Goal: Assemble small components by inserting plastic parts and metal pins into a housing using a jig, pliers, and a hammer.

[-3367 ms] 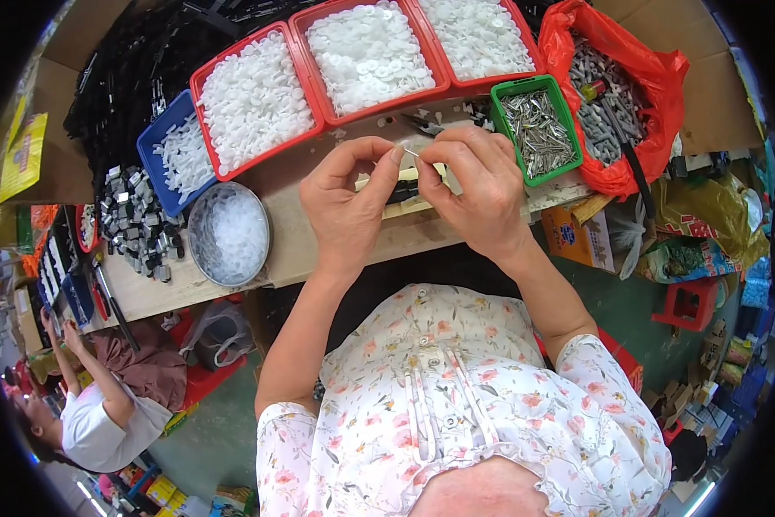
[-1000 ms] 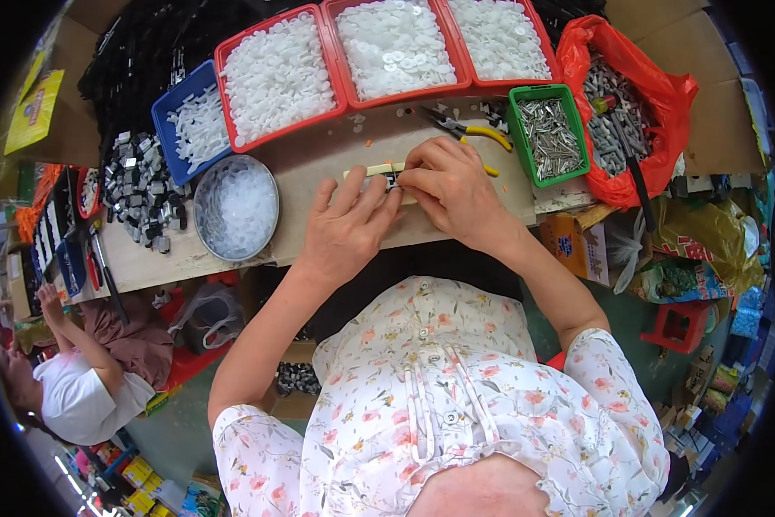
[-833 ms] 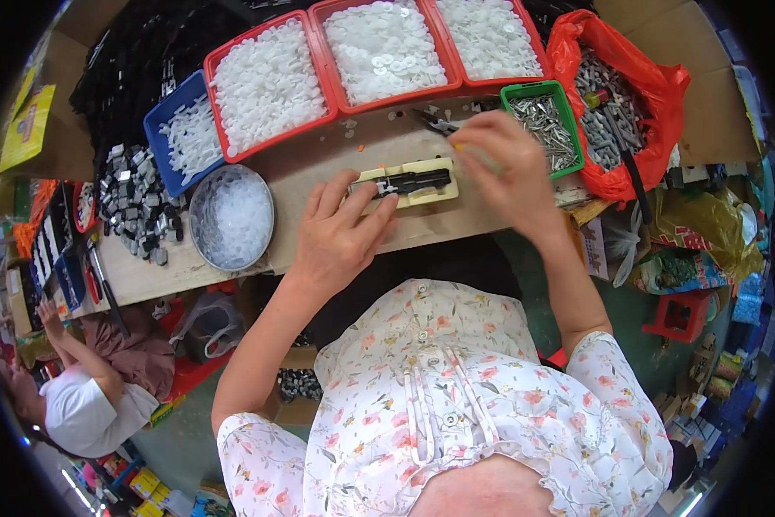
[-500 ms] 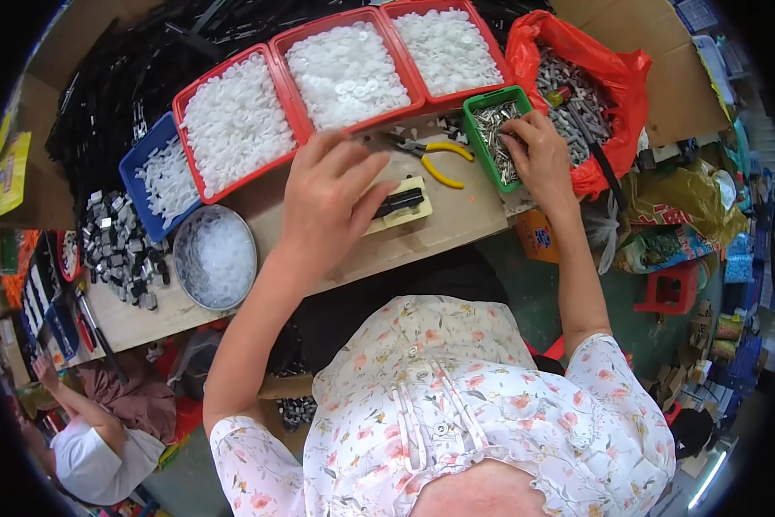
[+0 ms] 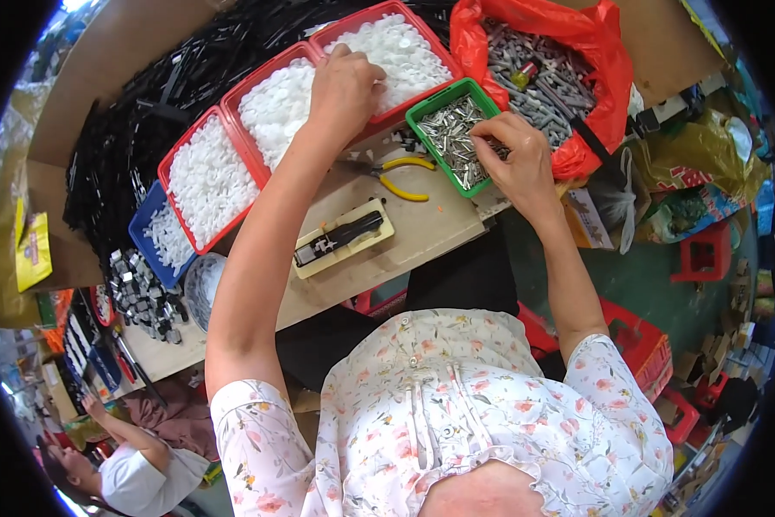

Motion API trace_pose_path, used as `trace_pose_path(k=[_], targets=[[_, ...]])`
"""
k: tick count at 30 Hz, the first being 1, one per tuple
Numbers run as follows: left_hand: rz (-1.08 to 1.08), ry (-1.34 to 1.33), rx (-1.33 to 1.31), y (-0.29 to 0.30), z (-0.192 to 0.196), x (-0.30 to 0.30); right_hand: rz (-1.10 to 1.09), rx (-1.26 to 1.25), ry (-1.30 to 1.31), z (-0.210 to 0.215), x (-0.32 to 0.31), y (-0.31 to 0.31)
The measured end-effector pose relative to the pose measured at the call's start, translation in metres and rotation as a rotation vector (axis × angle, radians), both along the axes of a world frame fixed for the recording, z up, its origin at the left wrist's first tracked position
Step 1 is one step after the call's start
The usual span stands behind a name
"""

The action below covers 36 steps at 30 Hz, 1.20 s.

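My left hand (image 5: 346,90) reaches over the divide between two red trays of small white plastic discs (image 5: 396,47). Its fingers are bent down by the discs, and whatever they pinch is hidden. At the right, my right hand (image 5: 518,155) hangs over the near right side of a green tray (image 5: 415,112) of thin metal pins (image 5: 456,129). Thumb and fingers are drawn together there; anything between them is too small to make out. On the table below lies a cream fixture (image 5: 306,270) with a black part (image 5: 353,229) in it. Yellow-handled pliers (image 5: 405,196) lie beyond it.
A red plastic bag (image 5: 612,112) of grey parts stands right of the green tray. To the left are a blue tray (image 5: 140,231) of white pieces, a pile of black and silver blocks (image 5: 146,297) and a metal bowl (image 5: 200,293). A person (image 5: 142,457) sits at lower left.
My left hand has moved away from above the cream fixture, up to the white discs. My right hand has lifted slightly from the pins toward the tray's near side. The view has shifted.
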<state>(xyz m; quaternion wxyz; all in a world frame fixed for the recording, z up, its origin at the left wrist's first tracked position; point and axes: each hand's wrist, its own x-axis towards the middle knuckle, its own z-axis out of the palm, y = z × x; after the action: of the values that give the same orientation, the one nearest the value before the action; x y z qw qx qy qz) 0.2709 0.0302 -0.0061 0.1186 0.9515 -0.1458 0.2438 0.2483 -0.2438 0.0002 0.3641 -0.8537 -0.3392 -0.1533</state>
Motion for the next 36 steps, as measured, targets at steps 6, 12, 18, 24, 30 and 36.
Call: trace_pose_path(k=[6, 12, 18, 24, 30, 36], targets=[[-0.012, 0.045, -0.003, -0.006, 0.004, 0.002, -0.017, 0.113, 0.176, 0.002, -0.004, -0.007], [0.058, 0.012, -0.277, -0.012, 0.017, -0.018, 0.071, 0.292, 0.320, 0.015, -0.011, 0.010], [0.117, 0.623, -1.719, -0.050, 0.049, -0.083, 0.265, 0.642, 0.507, 0.022, -0.023, 0.033], [-0.083, 0.749, -2.152, -0.070, 0.026, -0.128, 0.393, 0.723, 0.526, 0.027, -0.043, 0.049], [-0.095, 0.764, -2.305, -0.071, 0.026, -0.147, 0.366, 0.572, 0.371, 0.030, -0.054, 0.051], [-0.053, 0.744, -2.385, -0.075, 0.032, -0.161, 0.382, 0.506, 0.040, 0.028, -0.057, 0.054]])
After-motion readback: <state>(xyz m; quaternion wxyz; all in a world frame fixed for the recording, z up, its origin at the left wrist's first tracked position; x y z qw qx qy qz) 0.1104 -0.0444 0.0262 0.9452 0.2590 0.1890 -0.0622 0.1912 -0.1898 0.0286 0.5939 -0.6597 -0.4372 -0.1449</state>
